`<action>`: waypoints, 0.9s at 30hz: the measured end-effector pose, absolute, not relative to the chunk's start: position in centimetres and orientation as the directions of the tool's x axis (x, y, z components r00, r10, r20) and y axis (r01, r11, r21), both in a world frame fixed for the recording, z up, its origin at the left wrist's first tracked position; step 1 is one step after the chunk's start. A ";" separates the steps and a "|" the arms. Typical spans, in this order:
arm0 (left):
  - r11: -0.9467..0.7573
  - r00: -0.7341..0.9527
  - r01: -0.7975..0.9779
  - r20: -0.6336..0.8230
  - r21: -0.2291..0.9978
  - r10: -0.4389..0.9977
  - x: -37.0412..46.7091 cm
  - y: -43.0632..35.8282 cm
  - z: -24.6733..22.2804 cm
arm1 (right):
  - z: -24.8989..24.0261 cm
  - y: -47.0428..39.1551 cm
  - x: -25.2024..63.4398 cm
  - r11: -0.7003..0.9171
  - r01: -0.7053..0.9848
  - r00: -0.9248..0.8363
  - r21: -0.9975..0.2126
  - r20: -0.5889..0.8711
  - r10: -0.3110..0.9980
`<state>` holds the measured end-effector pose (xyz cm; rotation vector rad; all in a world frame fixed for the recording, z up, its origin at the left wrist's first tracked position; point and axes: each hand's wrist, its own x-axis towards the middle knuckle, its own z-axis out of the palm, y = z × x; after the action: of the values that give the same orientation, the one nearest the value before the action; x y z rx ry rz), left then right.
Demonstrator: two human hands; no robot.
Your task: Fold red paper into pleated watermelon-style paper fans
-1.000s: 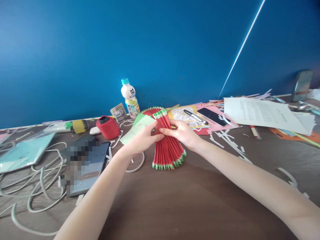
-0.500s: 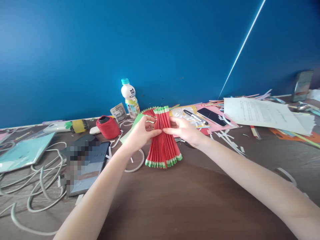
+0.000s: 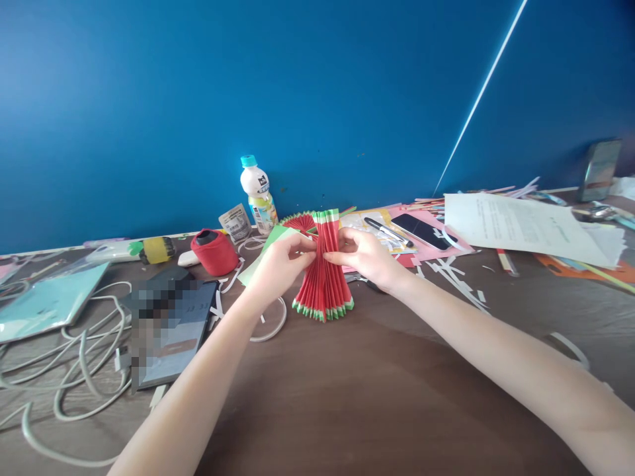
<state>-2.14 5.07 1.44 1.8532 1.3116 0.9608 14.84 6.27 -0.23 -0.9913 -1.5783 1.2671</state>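
Note:
Between my hands stands a red pleated paper fan [image 3: 325, 287] with green and white edges, pinched narrow at its middle and flaring toward both ends. My left hand [image 3: 282, 261] grips its left side at the waist, thumb and fingers closed on the folds. From the right, my right hand [image 3: 364, 258] pinches the same waist. Behind my left hand, partly hidden, lies another red pleated paper piece [image 3: 297, 223] with a green edge, beside a sheet of green paper [image 3: 270, 250].
A drink bottle [image 3: 260, 198] and red roll [image 3: 215, 252] stand at the back left. Cables [image 3: 82, 357] and a tablet [image 3: 181, 337] lie left. Rightward are a marker [image 3: 389, 233], a phone [image 3: 421, 231], paper strips [image 3: 456, 281] and a printed sheet [image 3: 526, 228].
The fan's waist is squeezed narrower and its lower flare has drawn in and up slightly. My left hand has shifted a little toward the right; both hands keep their hold.

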 end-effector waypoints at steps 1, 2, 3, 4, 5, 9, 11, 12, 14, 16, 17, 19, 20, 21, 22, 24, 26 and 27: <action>-0.264 0.221 0.467 0.177 0.844 0.959 -2.0 5.0 1.6 | -0.2 6.3 14.8 0.184 0.092 -0.307 -0.979 0.148 0.940; -0.245 0.202 0.475 0.166 0.845 0.965 -1.9 4.9 1.7 | -0.2 6.2 14.8 0.200 0.119 -0.301 -0.973 0.156 0.941; -0.223 0.172 0.490 0.157 0.843 0.972 -1.7 4.8 1.8 | -0.2 6.2 14.8 0.215 0.141 -0.296 -0.966 0.166 0.940; -0.200 0.139 0.507 0.149 0.838 0.979 -1.5 4.7 1.9 | -0.1 6.1 14.8 0.227 0.154 -0.293 -0.962 0.175 0.940; -0.180 0.106 0.521 0.146 0.835 0.984 -1.4 4.6 1.9 | -0.1 6.1 14.8 0.235 0.156 -0.293 -0.959 0.182 0.939; -0.140 0.050 0.474 0.132 0.869 0.990 -1.0 4.6 1.4 | -0.1 6.0 14.7 0.221 0.130 -0.287 -0.967 0.177 0.942; -0.129 0.052 0.437 0.118 0.890 0.992 -0.9 4.7 1.0 | -0.3 6.1 14.6 0.221 0.123 -0.286 -0.967 0.179 0.941; -0.121 0.049 0.426 0.110 0.897 0.993 -0.8 4.7 0.9 | -0.4 6.1 14.6 0.222 0.122 -0.286 -0.967 0.180 0.941; -0.112 0.040 0.415 0.104 0.903 0.994 -0.8 4.7 0.8 | -0.5 6.2 14.6 0.210 0.128 -0.288 -0.969 0.166 0.943; -0.115 0.044 0.413 0.106 0.903 0.993 -0.7 4.6 0.9 | -0.6 6.3 14.6 0.186 0.128 -0.289 -0.974 0.143 0.947; -0.125 0.059 0.416 0.110 0.901 0.992 -0.8 4.5 1.1 | -0.6 6.4 14.7 0.180 0.123 -0.290 -0.976 0.138 0.947; -0.157 0.108 0.417 0.122 0.895 0.987 -0.9 4.5 1.4 | -0.4 6.4 14.8 0.185 0.101 -0.295 -0.978 0.148 0.944; -0.172 0.142 0.409 0.124 0.896 0.982 -1.1 4.4 1.6 | -0.2 6.4 14.9 0.195 0.087 -0.294 -0.977 0.162 0.942; -0.183 0.179 0.398 0.119 0.899 0.977 -1.2 4.4 1.7 | -0.1 6.5 14.9 0.206 0.075 -0.290 -0.976 0.176 0.941; -0.189 0.218 0.385 0.110 0.903 0.970 -1.3 4.4 1.7 | 0.1 6.5 15.0 0.216 0.063 -0.285 -0.974 0.190 0.940; -0.188 0.271 0.374 0.087 0.908 0.959 -1.5 4.5 1.7 | 0.3 6.5 15.2 0.234 0.037 -0.280 -0.972 0.214 0.936; -0.179 0.279 0.384 0.071 0.906 0.958 -1.7 4.7 1.6 | 0.4 6.5 15.4 0.240 0.022 -0.285 -0.971 0.224 0.932; -0.174 0.274 0.391 0.067 0.904 0.960 -1.8 4.8 1.5 | 0.4 6.6 15.5 0.238 0.013 -0.293 -0.971 0.224 0.929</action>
<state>-1.76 4.77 1.52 1.7214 1.2429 0.8696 15.51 6.57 0.37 -0.9112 -1.5599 1.2122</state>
